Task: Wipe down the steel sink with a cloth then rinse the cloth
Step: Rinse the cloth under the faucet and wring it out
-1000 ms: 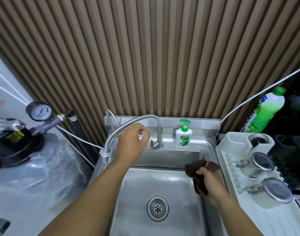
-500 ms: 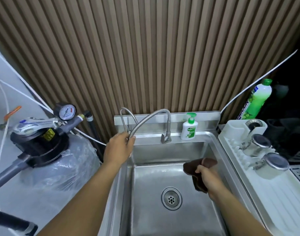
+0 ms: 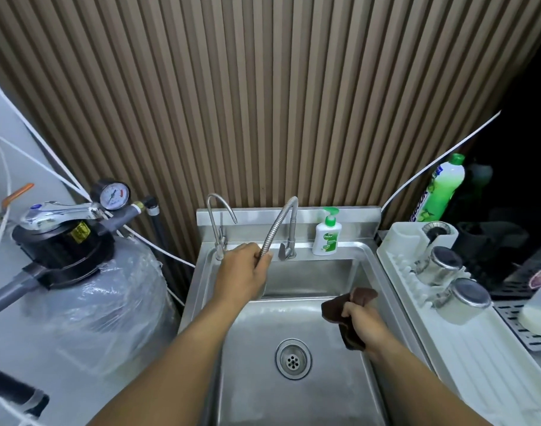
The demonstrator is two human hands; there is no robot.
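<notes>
Saw a slatted brown wall (image 3: 263, 103) filling the whole back. Spotted a big tank (image 3: 88, 302) wrapped in clear plastic off to the left, with a black valve head (image 3: 63, 250) on top. Found the steel sink (image 3: 263, 401) dead centre, basin looking wet and streaky, backsplash up against the wall. Noticed a white rack (image 3: 484, 373) just beside the sink on the right. Caught both bare arms (image 3: 186, 348) reaching in from the bottom edge.

Saw the left hand (image 3: 243, 272) up at the back left corner of the basin, fingers curled tight round the lower end of the hose (image 3: 278, 222), nozzle hidden inside the fist. Traced the hose arching up and over to its base by the lever (image 3: 284, 252) on the back ledge.

Found the right hand (image 3: 360, 321) over the right side of the basin, fist closed on the cloth (image 3: 363, 295): dark brown, bunched up, one end poking above the knuckles and another hanging below the wrist. Couldn't tell about any contact between cloth and sink wall.

Spotted a green bottle (image 3: 441, 189) behind the rack, a white soap (image 3: 326, 233) pump upright on the ledge just right of the lever, a thin gooseneck tap (image 3: 220, 216) at the left of the ledge, two steel cups (image 3: 441, 265) tipped over in the rack, a gauge (image 3: 110, 194) above the valve head, and the drain (image 3: 293, 359) in the middle of the basin floor, well apart from both hands.
</notes>
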